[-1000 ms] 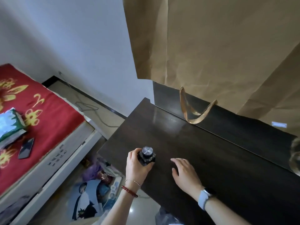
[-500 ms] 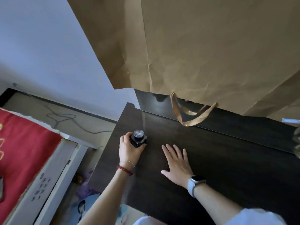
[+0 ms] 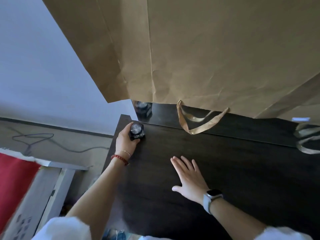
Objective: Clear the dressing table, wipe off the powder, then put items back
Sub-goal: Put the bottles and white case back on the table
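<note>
Dark brown wood-grain dressing table [image 3: 225, 161], black jar [image 3: 137, 131], tan paper bag [image 3: 207, 58], red bedcover [image 3: 13, 179].

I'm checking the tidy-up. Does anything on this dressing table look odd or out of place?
Yes: brown paper covers the mirror, its ribbon handle drooping onto the table. No powder shows. The left hand holds a dark jar upright.

Home bedroom: bed [image 3: 15, 184], dressing table [image 3: 225, 170].

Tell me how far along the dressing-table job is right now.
Looks done: the dark tabletop shows no powder I can see. In hand: the left hand grips a small dark jar at the back-left corner, apparently putting it back. The right hand lies flat on the top. Left: any other items; none are in view.
</note>
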